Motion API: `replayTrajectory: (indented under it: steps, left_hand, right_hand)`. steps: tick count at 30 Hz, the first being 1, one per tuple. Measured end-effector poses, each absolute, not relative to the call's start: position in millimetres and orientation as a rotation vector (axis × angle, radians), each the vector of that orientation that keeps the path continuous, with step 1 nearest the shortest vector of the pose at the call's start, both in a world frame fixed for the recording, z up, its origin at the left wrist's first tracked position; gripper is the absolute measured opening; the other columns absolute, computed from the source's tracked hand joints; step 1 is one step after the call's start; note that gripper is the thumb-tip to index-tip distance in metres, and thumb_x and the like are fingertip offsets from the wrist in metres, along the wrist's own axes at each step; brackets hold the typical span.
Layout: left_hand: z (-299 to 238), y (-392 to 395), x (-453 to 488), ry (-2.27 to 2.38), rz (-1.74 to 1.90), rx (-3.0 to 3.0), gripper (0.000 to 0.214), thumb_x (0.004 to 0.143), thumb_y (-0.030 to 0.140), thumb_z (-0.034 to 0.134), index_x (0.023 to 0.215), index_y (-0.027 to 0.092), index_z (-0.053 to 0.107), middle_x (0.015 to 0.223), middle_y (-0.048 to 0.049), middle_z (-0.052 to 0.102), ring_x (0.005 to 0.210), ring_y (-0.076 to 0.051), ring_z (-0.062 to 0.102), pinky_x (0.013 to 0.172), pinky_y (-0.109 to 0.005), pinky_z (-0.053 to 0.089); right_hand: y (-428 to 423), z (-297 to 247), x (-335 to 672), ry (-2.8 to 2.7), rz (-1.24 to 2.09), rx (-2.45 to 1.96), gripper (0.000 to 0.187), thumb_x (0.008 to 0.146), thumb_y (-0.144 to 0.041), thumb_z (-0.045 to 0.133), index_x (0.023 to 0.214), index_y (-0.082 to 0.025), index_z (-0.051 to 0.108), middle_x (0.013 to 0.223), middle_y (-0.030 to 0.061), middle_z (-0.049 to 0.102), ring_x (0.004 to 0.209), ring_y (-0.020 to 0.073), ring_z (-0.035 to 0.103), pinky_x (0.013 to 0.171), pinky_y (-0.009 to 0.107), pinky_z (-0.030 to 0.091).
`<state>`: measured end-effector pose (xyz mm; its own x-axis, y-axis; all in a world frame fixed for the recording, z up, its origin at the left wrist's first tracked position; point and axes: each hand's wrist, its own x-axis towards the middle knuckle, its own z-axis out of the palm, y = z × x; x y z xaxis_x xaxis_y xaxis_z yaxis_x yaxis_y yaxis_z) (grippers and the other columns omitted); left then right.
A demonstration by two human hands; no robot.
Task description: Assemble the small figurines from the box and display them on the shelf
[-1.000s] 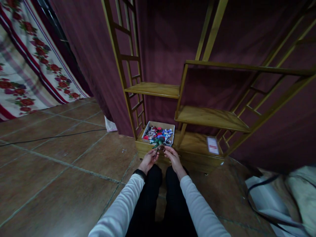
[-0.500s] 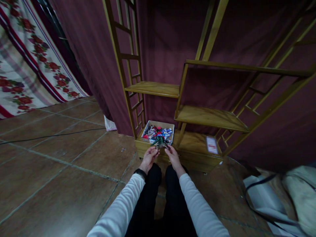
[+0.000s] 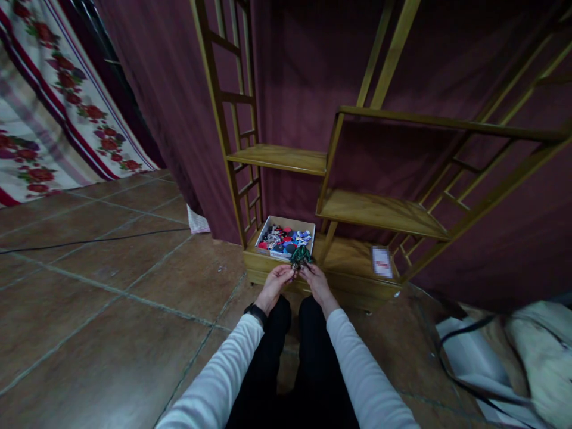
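Observation:
My left hand (image 3: pixel 274 285) and my right hand (image 3: pixel 318 285) are close together above the front edge of the low cabinet. Their fingers are closed on the lower part of a small dark green toy-like figure (image 3: pixel 301 254), too small in view to name more exactly. Its green upper part spreads out beyond my fingertips. Just behind it sits an open white cardboard box (image 3: pixel 308 227), filled with a jumble of small red, blue, black and white pieces (image 3: pixel 286 238).
A yellowish wooden shelf unit (image 3: pixel 384 211) rises ahead, backed by maroon curtains (image 3: pixel 290 83). A white card (image 3: pixel 382 262) lies on its bottom board. At lower right are a pale bag (image 3: pixel 543 345) and a strap. A black cable (image 3: pixel 93 240) crosses the tiled floor on the left.
The green figure has turned and bunched up, and it sits slightly further right. My left hand has moved right, closer to my right hand.

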<state>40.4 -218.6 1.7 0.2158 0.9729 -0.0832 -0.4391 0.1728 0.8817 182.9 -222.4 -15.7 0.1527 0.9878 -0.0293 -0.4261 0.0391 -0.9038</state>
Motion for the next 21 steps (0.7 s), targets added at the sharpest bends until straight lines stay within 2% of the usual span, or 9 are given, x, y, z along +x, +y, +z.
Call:
replayTrajectory:
  steps: [6, 10, 16, 21]
  left_hand:
    - [-2.3, -216.6, 40.6, 0.801, 1.213, 0.813, 0.030, 0.058, 0.032, 0.077, 0.079, 0.014, 0.064, 0.060, 0.0012, 0.059, 0.049, -0.006, 0.048, 0.048, -0.019, 0.033]
    - [-4.9, -214.1, 40.4, 0.853, 1.302, 0.775, 0.031, 0.056, 0.029, 0.078, 0.080, 0.015, 0.066, 0.061, 0.0026, 0.058, 0.049, -0.005, 0.045, 0.046, -0.018, 0.032]
    - [-2.6, -215.1, 39.0, 0.793, 1.215, 0.770, 0.042, 0.059, 0.027, 0.077, 0.097, 0.015, 0.066, 0.091, -0.0062, 0.067, 0.072, -0.010, 0.058, 0.064, -0.021, 0.043]
    - [-2.3, -217.3, 40.0, 0.746, 1.156, 0.755, 0.047, 0.057, 0.025, 0.078, 0.101, 0.014, 0.065, 0.093, -0.0091, 0.068, 0.075, -0.014, 0.061, 0.073, -0.026, 0.045]
  right_hand:
    - [-227.7, -7.2, 186.8, -0.780, 1.411, -0.867, 0.034, 0.060, -0.036, 0.073, 0.089, -0.021, 0.064, 0.097, 0.0053, 0.066, 0.093, 0.0205, 0.062, 0.086, 0.040, 0.048]
    - [-229.8, -8.3, 190.1, -0.764, 1.487, -0.830, 0.033, 0.061, -0.035, 0.074, 0.089, -0.021, 0.064, 0.094, 0.0054, 0.068, 0.092, 0.0216, 0.063, 0.086, 0.042, 0.048]
    - [-232.8, -8.8, 192.9, -0.771, 1.586, -0.802, 0.030, 0.061, -0.032, 0.075, 0.086, -0.019, 0.063, 0.090, 0.0058, 0.068, 0.090, 0.0232, 0.064, 0.085, 0.048, 0.047]
    - [-232.1, -8.2, 193.3, -0.780, 1.747, -0.736, 0.028, 0.063, -0.027, 0.072, 0.088, -0.019, 0.063, 0.083, 0.0054, 0.069, 0.084, 0.0231, 0.065, 0.086, 0.048, 0.046]
